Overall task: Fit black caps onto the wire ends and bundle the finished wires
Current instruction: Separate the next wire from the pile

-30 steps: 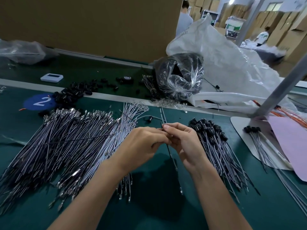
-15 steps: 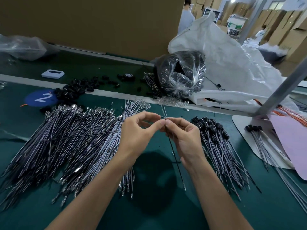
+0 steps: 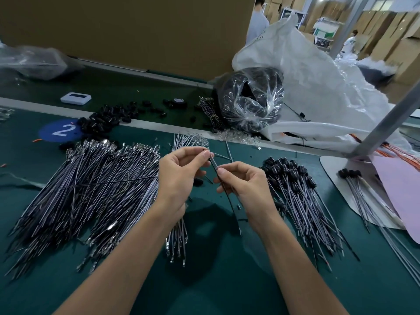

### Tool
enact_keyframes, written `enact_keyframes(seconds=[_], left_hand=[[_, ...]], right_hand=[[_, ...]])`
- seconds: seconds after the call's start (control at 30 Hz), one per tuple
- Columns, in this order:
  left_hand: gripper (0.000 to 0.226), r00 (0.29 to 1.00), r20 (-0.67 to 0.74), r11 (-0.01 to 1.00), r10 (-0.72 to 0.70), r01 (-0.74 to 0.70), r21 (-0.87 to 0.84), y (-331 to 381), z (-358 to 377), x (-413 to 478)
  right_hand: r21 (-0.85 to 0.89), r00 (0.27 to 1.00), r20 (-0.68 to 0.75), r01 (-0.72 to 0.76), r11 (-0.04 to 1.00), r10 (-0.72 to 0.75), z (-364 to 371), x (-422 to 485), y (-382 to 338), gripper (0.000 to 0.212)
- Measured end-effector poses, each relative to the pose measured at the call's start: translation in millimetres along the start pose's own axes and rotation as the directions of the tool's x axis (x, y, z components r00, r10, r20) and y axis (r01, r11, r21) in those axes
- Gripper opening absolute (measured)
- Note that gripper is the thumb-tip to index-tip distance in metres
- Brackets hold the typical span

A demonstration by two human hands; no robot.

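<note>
A single thin wire slants above the green worktop, its top end pinched by the thumb and forefinger of the left hand and its shaft pinched just below by the right hand. A pile of uncapped wires spreads to the left and a pile of capped wires to the right. Loose black caps lie beyond, beside a blue disc marked 2.

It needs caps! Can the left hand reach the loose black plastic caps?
Likely yes: only flat-lying wires lie between the left hand, pinching a thin wire, and the loose black plastic caps.
</note>
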State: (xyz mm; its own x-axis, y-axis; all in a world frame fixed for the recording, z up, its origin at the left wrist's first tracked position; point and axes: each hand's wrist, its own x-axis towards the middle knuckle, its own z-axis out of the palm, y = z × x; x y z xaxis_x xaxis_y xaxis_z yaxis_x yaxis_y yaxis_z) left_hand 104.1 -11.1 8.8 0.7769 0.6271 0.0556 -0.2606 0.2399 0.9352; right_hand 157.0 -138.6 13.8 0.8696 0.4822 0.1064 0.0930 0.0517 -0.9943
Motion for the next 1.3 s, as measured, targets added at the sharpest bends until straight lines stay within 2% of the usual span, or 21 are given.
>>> enact_keyframes(seconds=[0.17, 0.23, 0.27, 0.33, 0.37, 0.43, 0.5, 0.67, 0.73, 0.8, 0.93, 0.97, 1.17, 1.3], left_hand=[[0.012, 1.000, -0.009, 0.999, 0.024, -0.024, 0.046, 2.0, -3.8, 3.1], [0.018, 0.994, -0.056, 0.959, 0.096, -0.077, 0.274, 1.3, -9.1, 5.7], [0.022, 0.987, -0.054, 0.875, 0.151, -0.108, 0.472, -0.3, -11.7, 6.6], [0.026, 0.977, 0.010, 0.583, 0.213, -0.135, 0.801, -3.3, -14.2, 4.1], [0.025, 0.975, 0.050, 0.456, 0.218, -0.147, 0.878, -4.8, -14.6, 2.7], [0.023, 0.973, 0.117, 0.282, 0.198, -0.171, 0.944, -7.9, -14.9, 0.9], [0.023, 0.971, 0.157, 0.176, 0.182, -0.189, 0.966, -9.5, -15.0, 1.5], [0.013, 0.943, 0.250, 0.098, 0.220, -0.276, 0.956, -15.4, -16.1, 6.3], [0.010, 0.937, 0.263, 0.123, 0.228, -0.296, 0.947, -18.3, -15.8, 7.6], [0.008, 0.937, 0.243, 0.225, 0.251, -0.301, 0.927, -18.7, -15.7, 9.7], [0.012, 0.949, 0.201, 0.582, 0.244, -0.309, 0.752, -13.1, -14.2, 12.0], [0.015, 0.956, 0.190, 0.638, 0.223, -0.290, 0.713, -12.0, -14.0, 11.5], [0.020, 0.976, 0.159, 0.795, 0.150, -0.215, 0.568, -10.2, -10.0, 9.1], [0.021, 0.978, 0.161, 0.836, 0.131, -0.197, 0.512, -10.3, -8.7, 8.6]], right_hand=[[-0.067, 0.998, -0.057, -0.001, 0.998, -0.003, -3.3, 2.5, 3.2, 0.009], [-0.101, 0.996, -0.094, -0.009, 0.995, 0.000, -5.7, 4.3, 5.2, 0.014], [-0.120, 0.994, -0.111, -0.011, 0.993, -0.002, -7.0, 5.1, 6.3, 0.016], [-0.185, 0.989, -0.143, 0.000, 0.983, -0.027, -9.6, 6.4, 8.2, 0.019], [-0.225, 0.986, -0.161, 0.008, 0.974, -0.045, -11.0, 6.9, 9.1, 0.020], [-0.312, 0.978, -0.192, 0.019, 0.950, -0.083, -13.2, 8.4, 10.8, 0.021], [-0.378, 0.972, -0.203, 0.031, 0.925, -0.116, -14.6, 9.8, 11.7, 0.020], [-0.433, 0.961, -0.220, 0.059, 0.899, -0.169, -16.1, 10.6, 11.9, 0.018], [-0.451, 0.957, -0.224, 0.067, 0.890, -0.186, -16.9, 10.3, 11.4, 0.019], [-0.483, 0.951, -0.225, 0.081, 0.872, -0.212, -17.8, 10.0, 10.4, 0.020], [-0.507, 0.937, -0.228, 0.119, 0.854, -0.266, -17.8, 9.7, 7.8, 0.016], [-0.505, 0.935, -0.226, 0.128, 0.854, -0.274, -17.5, 9.6, 7.2, 0.015], [-0.498, 0.930, -0.207, 0.168, 0.851, -0.305, -14.9, 8.4, 6.1, 0.014], [-0.496, 0.921, -0.222, 0.176, 0.850, -0.320, -14.5, 9.0, 6.8, 0.014]])
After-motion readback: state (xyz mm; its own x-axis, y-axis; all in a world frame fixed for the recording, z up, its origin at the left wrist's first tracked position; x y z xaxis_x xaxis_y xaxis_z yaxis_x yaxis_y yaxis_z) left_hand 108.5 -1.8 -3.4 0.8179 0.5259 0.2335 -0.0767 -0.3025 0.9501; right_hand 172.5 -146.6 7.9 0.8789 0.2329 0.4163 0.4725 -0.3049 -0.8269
